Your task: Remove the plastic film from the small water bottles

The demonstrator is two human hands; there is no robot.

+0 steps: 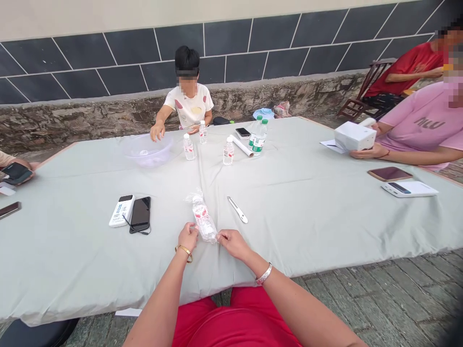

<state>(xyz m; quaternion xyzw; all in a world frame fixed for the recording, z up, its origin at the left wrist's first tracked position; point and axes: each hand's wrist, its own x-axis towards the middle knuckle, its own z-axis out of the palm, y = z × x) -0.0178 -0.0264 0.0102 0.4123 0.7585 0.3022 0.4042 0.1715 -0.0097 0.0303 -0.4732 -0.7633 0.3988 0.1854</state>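
- Outdoors, at a cloth-covered table [296, 217], a plastic-wrapped bottle [203, 217] lies between a person's left hand [188, 236] and right hand [234, 243], its bulk just ahead of them.
- Its long axis slants away from the hands and leftward; the near end meets the right hand, while the left rests against or just beside its left flank.
- The right fingertips pinch the film at that near end; the left fingers curl loosely, and whether they grip cannot be told.
- Just ahead of the right hand, beside the wrap, lies a utility knife [238, 209], the closest loose obstacle.
- Left of the left hand sit a power bank [122, 212] and a black phone [140, 215].
- Well beyond both hands stand a small bottle [228, 152] and a translucent basin [148, 156], a co-worker's hand [157, 131] above it.
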